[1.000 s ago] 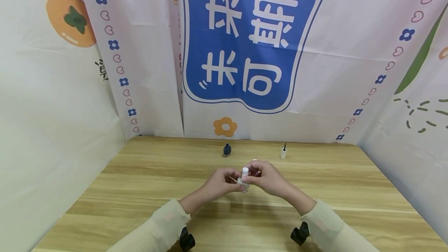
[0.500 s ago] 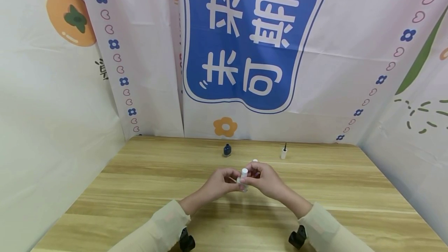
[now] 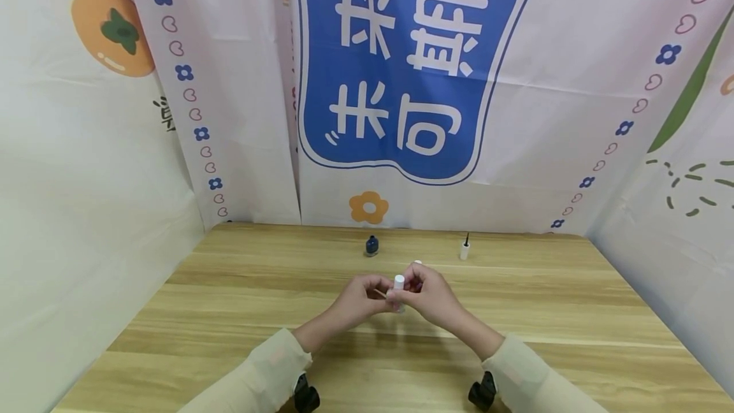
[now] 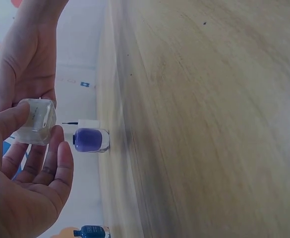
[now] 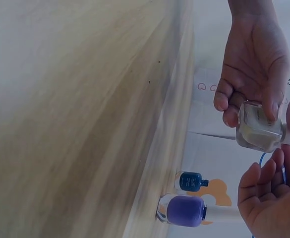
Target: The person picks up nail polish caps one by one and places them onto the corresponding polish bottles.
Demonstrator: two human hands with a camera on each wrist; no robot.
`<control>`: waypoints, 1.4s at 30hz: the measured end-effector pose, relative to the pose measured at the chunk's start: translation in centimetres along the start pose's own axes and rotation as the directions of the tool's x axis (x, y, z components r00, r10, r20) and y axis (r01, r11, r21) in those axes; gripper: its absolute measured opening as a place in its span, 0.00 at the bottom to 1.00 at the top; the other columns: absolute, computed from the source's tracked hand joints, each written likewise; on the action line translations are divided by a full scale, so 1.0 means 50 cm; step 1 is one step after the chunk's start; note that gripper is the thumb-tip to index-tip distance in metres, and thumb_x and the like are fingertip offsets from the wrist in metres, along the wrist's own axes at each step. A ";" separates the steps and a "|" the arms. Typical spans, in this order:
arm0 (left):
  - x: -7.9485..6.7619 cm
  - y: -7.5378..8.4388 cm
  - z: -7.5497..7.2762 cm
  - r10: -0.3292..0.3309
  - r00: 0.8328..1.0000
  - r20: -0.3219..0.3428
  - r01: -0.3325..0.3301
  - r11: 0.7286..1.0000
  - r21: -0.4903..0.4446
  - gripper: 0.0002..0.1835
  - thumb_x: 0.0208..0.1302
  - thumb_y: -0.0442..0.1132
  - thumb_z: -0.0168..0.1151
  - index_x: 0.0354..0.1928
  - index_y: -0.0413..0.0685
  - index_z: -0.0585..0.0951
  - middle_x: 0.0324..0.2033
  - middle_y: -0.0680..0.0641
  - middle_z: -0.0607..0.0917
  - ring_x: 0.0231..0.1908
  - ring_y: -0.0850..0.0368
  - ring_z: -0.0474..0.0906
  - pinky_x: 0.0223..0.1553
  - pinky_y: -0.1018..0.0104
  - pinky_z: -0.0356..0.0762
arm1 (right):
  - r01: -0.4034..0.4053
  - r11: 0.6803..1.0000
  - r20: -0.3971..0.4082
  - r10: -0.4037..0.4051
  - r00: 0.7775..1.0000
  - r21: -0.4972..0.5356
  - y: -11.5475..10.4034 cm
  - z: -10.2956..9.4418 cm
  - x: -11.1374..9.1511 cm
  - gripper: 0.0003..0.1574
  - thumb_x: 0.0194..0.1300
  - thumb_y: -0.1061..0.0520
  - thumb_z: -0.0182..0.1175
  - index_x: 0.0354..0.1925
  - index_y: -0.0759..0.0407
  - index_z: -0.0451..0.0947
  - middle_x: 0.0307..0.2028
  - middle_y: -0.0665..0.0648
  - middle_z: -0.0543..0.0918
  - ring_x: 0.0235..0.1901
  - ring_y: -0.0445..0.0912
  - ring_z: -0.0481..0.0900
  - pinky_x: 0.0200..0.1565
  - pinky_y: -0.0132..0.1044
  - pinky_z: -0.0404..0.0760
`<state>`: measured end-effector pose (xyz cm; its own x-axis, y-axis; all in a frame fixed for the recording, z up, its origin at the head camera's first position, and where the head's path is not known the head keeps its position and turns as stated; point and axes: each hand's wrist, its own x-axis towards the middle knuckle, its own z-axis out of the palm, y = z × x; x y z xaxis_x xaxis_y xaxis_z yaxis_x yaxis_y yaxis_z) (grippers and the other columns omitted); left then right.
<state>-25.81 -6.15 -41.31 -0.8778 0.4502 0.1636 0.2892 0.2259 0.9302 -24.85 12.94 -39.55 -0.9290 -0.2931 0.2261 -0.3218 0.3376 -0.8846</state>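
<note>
A small square nail polish bottle [image 5: 256, 131], pale and see-through, is held above the wooden table between both hands. My left hand [image 3: 358, 298] grips its glass body, the thumb lying flat on one face in the left wrist view. My right hand [image 3: 430, 292] pinches the white cap [image 3: 399, 282], which is on the bottle's neck. Behind the right hand stands a purple nail polish bottle [image 5: 185, 211] with a white cap, mostly hidden in the head view.
A dark blue nail polish bottle [image 3: 372, 245], uncapped, stands near the table's back edge. To its right, a white cap [image 3: 465, 251] stands with its black brush pointing up. Printed cloth [image 3: 545, 145] hangs behind the table and along both sides.
My right hand and forearm have shifted slightly left, with the fingers turned a little around the cap. The left hand has stayed nearly still on the bottle.
</note>
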 end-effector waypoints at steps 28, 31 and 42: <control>-0.001 0.014 -0.010 0.012 0.999 0.041 -0.012 1.000 -0.011 0.11 0.57 0.36 0.72 0.41 0.40 0.83 0.38 0.49 0.84 0.37 0.51 0.80 0.37 0.65 0.80 | 0.106 0.994 0.239 -0.111 0.965 0.036 -0.013 -0.046 0.008 0.11 0.68 0.58 0.61 0.47 0.60 0.82 0.42 0.55 0.79 0.42 0.51 0.76 0.42 0.38 0.78; -0.002 0.015 -0.009 0.012 0.999 0.036 -0.012 1.000 -0.015 0.12 0.57 0.37 0.72 0.42 0.40 0.84 0.38 0.49 0.84 0.37 0.51 0.80 0.37 0.65 0.80 | 0.089 0.995 0.205 -0.096 0.974 0.041 -0.012 -0.039 0.007 0.09 0.67 0.59 0.62 0.44 0.61 0.82 0.39 0.54 0.79 0.40 0.52 0.75 0.39 0.38 0.78; -0.005 0.017 -0.009 0.024 0.999 0.043 -0.023 0.999 -0.035 0.11 0.60 0.37 0.70 0.42 0.40 0.84 0.37 0.48 0.84 0.35 0.55 0.81 0.36 0.64 0.80 | 0.024 0.998 0.141 -0.033 0.989 0.066 -0.004 -0.023 0.008 0.14 0.61 0.54 0.69 0.36 0.61 0.75 0.33 0.55 0.78 0.32 0.48 0.74 0.32 0.35 0.76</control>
<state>-25.55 -6.46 -40.43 -0.8533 0.4922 0.1720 0.2957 0.1853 0.9371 -25.38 13.77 -38.81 -0.8826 -0.4276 0.1956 -0.3315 0.2707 -0.9038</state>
